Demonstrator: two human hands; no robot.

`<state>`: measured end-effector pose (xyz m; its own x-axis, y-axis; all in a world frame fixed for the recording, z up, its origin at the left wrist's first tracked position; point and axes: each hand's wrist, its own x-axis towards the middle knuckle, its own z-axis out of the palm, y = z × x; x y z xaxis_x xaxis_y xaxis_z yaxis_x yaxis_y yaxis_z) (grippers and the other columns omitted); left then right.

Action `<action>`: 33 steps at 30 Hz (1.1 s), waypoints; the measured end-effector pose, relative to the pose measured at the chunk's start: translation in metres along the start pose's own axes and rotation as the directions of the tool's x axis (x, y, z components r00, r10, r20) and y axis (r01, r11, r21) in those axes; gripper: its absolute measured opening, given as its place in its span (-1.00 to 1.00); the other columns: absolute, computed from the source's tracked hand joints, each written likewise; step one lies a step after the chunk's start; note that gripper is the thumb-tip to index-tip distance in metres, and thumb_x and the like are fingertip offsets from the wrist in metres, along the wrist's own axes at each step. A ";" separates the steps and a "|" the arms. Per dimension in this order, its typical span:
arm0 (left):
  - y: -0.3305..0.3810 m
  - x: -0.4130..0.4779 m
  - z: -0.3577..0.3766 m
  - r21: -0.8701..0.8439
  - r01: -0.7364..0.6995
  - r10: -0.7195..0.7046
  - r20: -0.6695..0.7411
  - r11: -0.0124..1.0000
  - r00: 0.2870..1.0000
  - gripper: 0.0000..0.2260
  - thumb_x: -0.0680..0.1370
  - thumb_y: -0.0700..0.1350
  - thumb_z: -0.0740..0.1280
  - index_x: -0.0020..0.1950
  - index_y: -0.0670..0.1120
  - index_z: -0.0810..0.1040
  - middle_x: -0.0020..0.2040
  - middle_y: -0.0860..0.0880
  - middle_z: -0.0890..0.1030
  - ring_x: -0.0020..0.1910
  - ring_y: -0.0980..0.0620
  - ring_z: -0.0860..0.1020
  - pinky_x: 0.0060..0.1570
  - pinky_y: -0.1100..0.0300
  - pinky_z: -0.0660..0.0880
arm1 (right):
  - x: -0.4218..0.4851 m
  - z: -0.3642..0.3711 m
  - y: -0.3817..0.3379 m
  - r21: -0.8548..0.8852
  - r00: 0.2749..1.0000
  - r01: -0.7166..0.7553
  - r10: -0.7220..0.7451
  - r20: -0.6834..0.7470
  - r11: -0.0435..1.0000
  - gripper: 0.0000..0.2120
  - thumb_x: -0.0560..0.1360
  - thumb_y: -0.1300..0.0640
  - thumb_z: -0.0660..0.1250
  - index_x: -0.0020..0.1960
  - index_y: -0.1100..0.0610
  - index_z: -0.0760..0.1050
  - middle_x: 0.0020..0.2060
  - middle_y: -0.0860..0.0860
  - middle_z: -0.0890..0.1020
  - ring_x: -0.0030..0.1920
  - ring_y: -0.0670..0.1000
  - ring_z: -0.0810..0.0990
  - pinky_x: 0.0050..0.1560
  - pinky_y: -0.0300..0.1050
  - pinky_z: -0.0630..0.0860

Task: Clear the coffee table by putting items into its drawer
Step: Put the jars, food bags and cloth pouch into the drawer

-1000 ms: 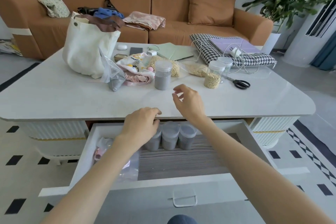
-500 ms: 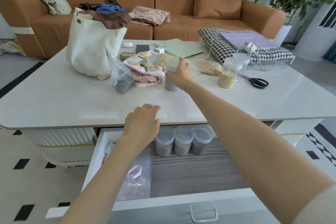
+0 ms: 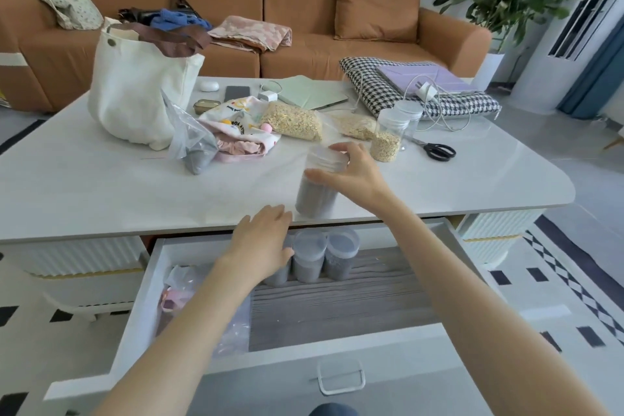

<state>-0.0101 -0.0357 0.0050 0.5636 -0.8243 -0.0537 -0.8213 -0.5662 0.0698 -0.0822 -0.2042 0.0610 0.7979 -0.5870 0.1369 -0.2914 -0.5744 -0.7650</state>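
Clear plastic jar of grey grains is in the right hand, whose grip wraps its lid end, above the near edge of the white marble-look surface. Left hand rests open-fingered, holding nothing, over the jars at the back of the open white drawer. Best bring it down upright just beside that row, clear of the tabletop's lip, keeping the left hand steadying its neighbours.
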 end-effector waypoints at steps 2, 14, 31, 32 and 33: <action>0.007 -0.001 0.008 0.028 -0.031 0.030 0.020 0.999 0.999 -0.36 0.59 0.02 0.26 0.56 -0.12 0.02 0.58 -0.05 0.01 0.55 -0.01 0.00 0.46 0.02 0.11 | -0.024 -0.016 0.005 -0.081 0.998 0.012 -0.007 0.060 0.997 -0.28 0.30 -0.20 0.51 0.34 0.05 0.36 0.17 -0.06 0.40 0.12 -0.06 0.46 0.16 -0.03 0.48; 0.025 -0.009 0.023 0.052 -0.051 0.050 0.009 0.997 0.999 -0.31 0.61 -0.05 0.22 0.58 -0.14 -0.16 0.58 -0.05 -0.18 0.56 -0.04 -0.11 0.51 -0.02 -0.01 | -0.077 -0.028 0.073 -0.603 0.916 -0.043 0.272 0.294 0.797 -0.31 0.31 -0.04 0.51 0.29 0.13 0.26 0.16 0.06 0.38 0.10 0.14 0.50 -0.02 0.00 0.50; 0.024 -0.003 0.025 -0.029 -0.065 0.064 -0.015 0.997 0.998 -0.30 0.57 -0.15 0.29 0.58 -0.15 -0.06 0.59 -0.07 -0.09 0.56 -0.08 -0.06 0.49 -0.10 0.08 | -0.046 0.030 0.153 -0.140 0.940 -0.336 0.322 -0.112 0.931 -0.30 0.31 0.14 0.56 0.29 0.25 0.25 0.21 0.17 0.37 0.18 0.19 0.47 0.06 -0.08 0.43; 0.024 -0.003 0.025 -0.022 -0.067 0.066 -0.016 0.998 0.998 -0.30 0.57 -0.15 0.29 0.58 -0.15 -0.07 0.59 -0.07 -0.09 0.56 -0.07 -0.07 0.49 -0.09 0.07 | -0.046 0.029 0.154 -0.111 0.933 -0.351 0.338 -0.121 0.930 -0.30 0.29 0.14 0.57 0.27 0.24 0.25 0.20 0.16 0.37 0.16 0.17 0.46 0.05 -0.09 0.43; 0.024 -0.003 0.026 -0.015 -0.067 0.067 -0.017 0.998 0.998 -0.30 0.57 -0.15 0.29 0.58 -0.15 -0.07 0.59 -0.07 -0.10 0.56 -0.07 -0.07 0.49 -0.09 0.07 | -0.046 0.029 0.154 -0.082 0.926 -0.367 0.355 -0.126 0.927 -0.30 0.27 0.14 0.58 0.25 0.23 0.26 0.19 0.15 0.36 0.13 0.14 0.45 0.04 -0.10 0.42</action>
<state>-0.0342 -0.0466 -0.0187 0.5090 -0.8602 -0.0316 -0.8558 -0.5097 0.0886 -0.1487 -0.2487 -0.0813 0.5689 -0.8198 -0.0656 -0.6060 -0.3640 -0.7073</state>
